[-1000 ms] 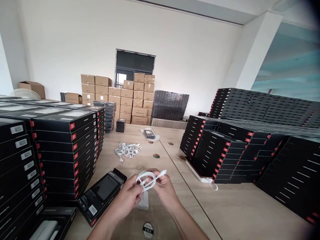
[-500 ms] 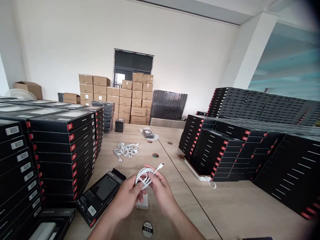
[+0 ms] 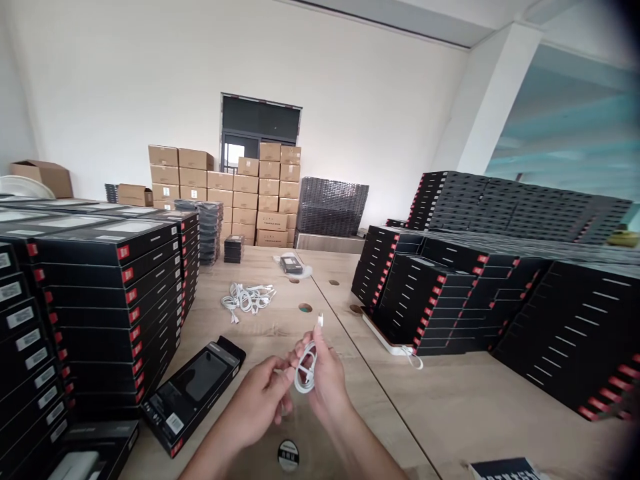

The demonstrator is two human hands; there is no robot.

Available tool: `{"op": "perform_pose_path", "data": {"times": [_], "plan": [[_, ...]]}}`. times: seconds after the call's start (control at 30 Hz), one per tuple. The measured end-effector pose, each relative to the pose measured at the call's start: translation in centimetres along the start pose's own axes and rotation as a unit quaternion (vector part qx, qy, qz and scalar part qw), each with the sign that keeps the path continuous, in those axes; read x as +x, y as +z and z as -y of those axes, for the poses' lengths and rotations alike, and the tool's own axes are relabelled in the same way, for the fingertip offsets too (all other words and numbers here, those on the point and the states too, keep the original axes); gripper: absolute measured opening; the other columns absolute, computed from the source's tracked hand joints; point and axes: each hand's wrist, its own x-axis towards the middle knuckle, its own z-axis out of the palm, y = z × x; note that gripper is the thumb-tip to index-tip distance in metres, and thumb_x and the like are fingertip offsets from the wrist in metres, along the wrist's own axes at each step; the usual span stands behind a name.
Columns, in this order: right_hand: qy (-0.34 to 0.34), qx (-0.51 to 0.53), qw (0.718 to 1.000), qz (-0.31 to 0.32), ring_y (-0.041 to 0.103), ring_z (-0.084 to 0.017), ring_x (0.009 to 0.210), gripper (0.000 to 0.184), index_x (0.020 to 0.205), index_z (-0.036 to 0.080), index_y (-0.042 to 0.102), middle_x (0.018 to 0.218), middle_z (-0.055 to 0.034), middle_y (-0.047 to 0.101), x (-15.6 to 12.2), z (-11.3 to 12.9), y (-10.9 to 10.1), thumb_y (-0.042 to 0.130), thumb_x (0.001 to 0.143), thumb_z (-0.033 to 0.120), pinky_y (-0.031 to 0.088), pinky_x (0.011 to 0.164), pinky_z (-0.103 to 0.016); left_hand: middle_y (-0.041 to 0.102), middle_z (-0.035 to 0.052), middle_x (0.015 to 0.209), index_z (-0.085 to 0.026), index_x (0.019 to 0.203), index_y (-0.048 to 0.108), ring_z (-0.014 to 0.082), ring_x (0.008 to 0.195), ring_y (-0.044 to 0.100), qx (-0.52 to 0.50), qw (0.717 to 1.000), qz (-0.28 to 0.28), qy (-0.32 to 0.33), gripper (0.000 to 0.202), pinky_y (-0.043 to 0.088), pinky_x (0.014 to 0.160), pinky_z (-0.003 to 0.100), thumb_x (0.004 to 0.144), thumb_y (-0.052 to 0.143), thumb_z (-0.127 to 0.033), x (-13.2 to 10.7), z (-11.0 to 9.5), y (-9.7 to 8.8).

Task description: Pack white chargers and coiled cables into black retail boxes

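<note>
Both my hands hold a coiled white cable (image 3: 306, 369) just above the wooden table (image 3: 450, 413). My right hand (image 3: 325, 380) grips the coil, and one plug end sticks up above its fingers. My left hand (image 3: 263, 400) pinches the coil's left side. An open black product box (image 3: 193, 393) lies on the table left of my hands. Farther back rests a loose bundle of white cables (image 3: 247, 298).
Tall stacks of black boxes with red tabs stand at the left (image 3: 100, 300) and at the right (image 3: 500, 293). Brown cartons (image 3: 230, 193) are piled at the far wall. A round black sticker (image 3: 289, 456) lies near the table's front edge.
The cable coil has been drawn tighter and turned upright, its plug now pointing up. My hands have dropped slightly lower in view, and the white block under them is hidden now.
</note>
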Motion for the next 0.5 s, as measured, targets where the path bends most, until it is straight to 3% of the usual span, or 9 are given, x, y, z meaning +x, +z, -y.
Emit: {"op": "perform_pose_path", "data": {"times": [0.1,0.2,0.3,0.4,0.5], "plan": [[-0.035,-0.030,0.998,-0.037,0.034,-0.006,0.031,0.049,0.056,0.022,0.045,0.039,0.0106,0.040,0.9,0.9,-1.4,0.067,0.076,0.061,0.049,0.052,-0.029,0.055,-0.0022,0.058,-0.020,0.077,0.054,0.0132,0.050,0.049,0.128,0.989,-0.077,0.006,0.047,0.033,0.053,0.025,0.087,0.038,-0.063,-0.2,-0.2,-1.4],[-0.041,-0.049,0.996,-0.055,0.027,-0.005,0.029,0.051,0.053,0.023,0.042,0.037,0.0122,0.034,1.6,1.6,-2.6,0.067,0.076,0.061,0.047,0.049,-0.028,0.056,0.0018,0.059,-0.022,0.061,0.049,0.0188,0.061,0.053,0.272,0.954,-0.120,-0.026,0.052,0.032,0.059,0.028,0.087,0.034,-0.064,-1.0,-0.5,-3.0],[-0.020,-0.026,0.998,-0.049,0.035,-0.007,0.032,0.046,0.056,0.023,0.045,0.040,0.0106,0.041,1.9,2.1,-3.2,0.075,0.073,0.053,0.049,0.051,-0.029,0.060,0.0033,0.065,-0.022,0.060,0.053,0.0211,0.065,0.054,0.347,0.933,-0.061,-0.075,0.047,0.029,0.056,0.027,0.076,0.052,-0.065,-2.1,-0.2,-3.7],[0.010,0.028,0.998,-0.049,0.051,-0.010,0.041,0.034,0.062,0.022,0.052,0.048,0.0079,0.053,2.1,2.4,-3.4,0.078,0.071,0.041,0.052,0.060,-0.030,0.062,0.0004,0.067,-0.021,0.066,0.058,0.0197,0.063,0.055,0.367,0.924,0.025,-0.104,0.032,0.026,0.052,0.025,0.059,0.073,-0.049,-2.7,0.5,-3.5],[0.022,0.049,0.997,-0.046,0.055,-0.012,0.043,0.026,0.063,0.021,0.054,0.049,0.0054,0.058,2.1,2.5,-3.5,0.069,0.077,0.038,0.053,0.061,-0.030,0.061,-0.0005,0.067,-0.021,0.065,0.057,0.0182,0.064,0.054,0.381,0.919,0.011,-0.105,0.016,0.026,0.052,0.025,0.058,0.069,-0.029,-2.3,1.3,-2.8]]}}
